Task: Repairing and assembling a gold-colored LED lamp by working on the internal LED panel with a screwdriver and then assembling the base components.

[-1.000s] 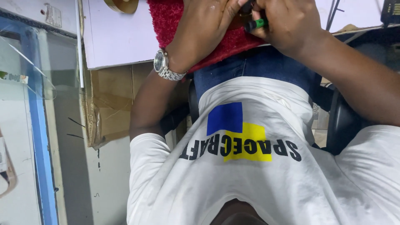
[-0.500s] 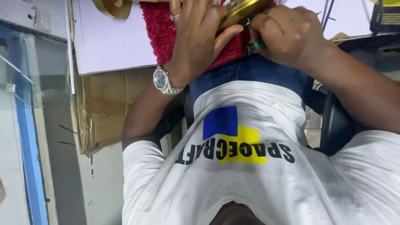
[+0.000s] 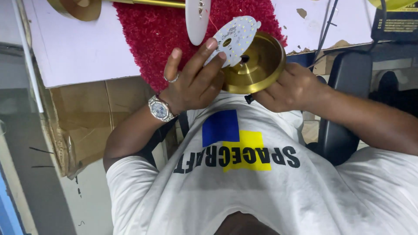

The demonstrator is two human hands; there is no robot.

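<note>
a: what are the hands holding?
b: the left hand [image 3: 191, 85] is pinching a round white led board [image 3: 235, 40], tilting it against the brass dish [image 3: 257, 63]. the right hand [image 3: 291, 87] is gripping that dish from the right.
a: which way is it facing?
b: its hollow is opening leftward and toward the camera, above the red mat [image 3: 161, 39] at the counter [image 3: 78, 52] edge.

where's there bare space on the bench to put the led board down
Bare white benchtop lies left of the red mat, below the brass base. The mat's lower left is free too. It is crowded around the brass housing, LED board, both hands and white diffuser.
</note>
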